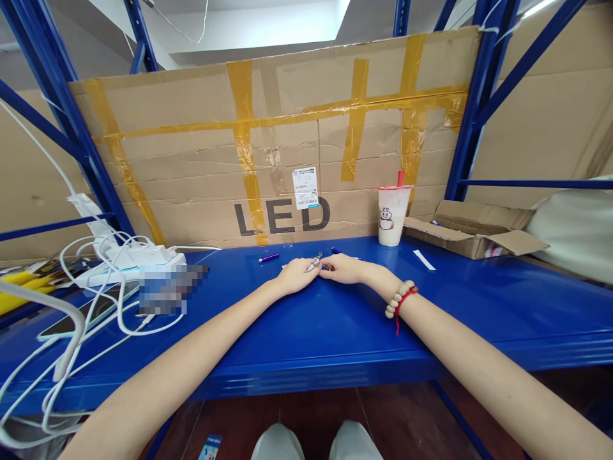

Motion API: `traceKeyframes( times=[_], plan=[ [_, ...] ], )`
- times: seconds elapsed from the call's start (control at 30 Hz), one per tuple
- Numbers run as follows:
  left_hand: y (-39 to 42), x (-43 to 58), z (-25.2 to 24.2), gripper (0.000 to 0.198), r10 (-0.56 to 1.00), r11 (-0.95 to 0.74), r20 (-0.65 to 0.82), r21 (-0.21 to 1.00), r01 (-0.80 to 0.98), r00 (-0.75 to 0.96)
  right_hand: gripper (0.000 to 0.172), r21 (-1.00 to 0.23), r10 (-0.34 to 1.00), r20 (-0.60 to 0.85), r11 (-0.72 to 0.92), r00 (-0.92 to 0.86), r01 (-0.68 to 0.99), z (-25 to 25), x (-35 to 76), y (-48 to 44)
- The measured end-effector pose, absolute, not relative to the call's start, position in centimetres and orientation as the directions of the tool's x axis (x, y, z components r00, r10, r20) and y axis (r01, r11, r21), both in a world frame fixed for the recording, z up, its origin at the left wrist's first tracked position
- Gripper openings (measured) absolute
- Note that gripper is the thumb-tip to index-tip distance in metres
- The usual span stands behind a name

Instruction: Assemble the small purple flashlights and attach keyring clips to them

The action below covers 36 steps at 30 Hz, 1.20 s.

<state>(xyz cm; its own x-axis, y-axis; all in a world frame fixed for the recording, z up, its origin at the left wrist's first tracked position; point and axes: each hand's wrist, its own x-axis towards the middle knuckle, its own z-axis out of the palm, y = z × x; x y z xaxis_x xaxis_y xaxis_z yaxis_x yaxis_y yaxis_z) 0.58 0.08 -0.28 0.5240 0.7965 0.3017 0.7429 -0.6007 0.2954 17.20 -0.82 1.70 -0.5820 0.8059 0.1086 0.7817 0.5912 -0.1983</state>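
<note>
Both my arms reach out over a blue metal shelf (335, 326). My left hand (295, 275) and my right hand (345, 268) meet at the middle of the shelf, fingers closed around a small silvery pen-like part (316, 262) held between them. A reddish bit shows at the right hand's fingertips. A purple pen piece (269, 258) lies on the shelf just left of and beyond my left hand. A blue piece (335, 250) lies just behind my right hand. My right wrist wears a bead bracelet with a red cord (400, 299).
A taped cardboard sheet marked LED (282, 153) stands behind. A drink cup with a red straw (393, 214) and an open cardboard box (472, 230) sit at the right. White power strip and cables (129, 259), a phone (81, 316), and a white paper strip (424, 259) also lie here.
</note>
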Motion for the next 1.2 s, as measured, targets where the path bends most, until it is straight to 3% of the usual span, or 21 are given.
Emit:
traceKeyframes(
  times=[0.87, 1.2],
  plan=[
    [-0.6, 0.8, 0.1, 0.031, 0.794, -0.604, 0.268, 0.253, 0.756, 0.545, 0.024, -0.175, 0.790, 0.112, 0.613, -0.603, 0.770, 1.3, 17.5, -0.3],
    [0.1, 0.6, -0.3, 0.030, 0.781, -0.614, 0.286, 0.186, 0.767, 0.556, 0.023, -0.135, 0.820, 0.080, 0.573, -0.567, 0.808, 2.2, 17.2, -1.3]
  ],
)
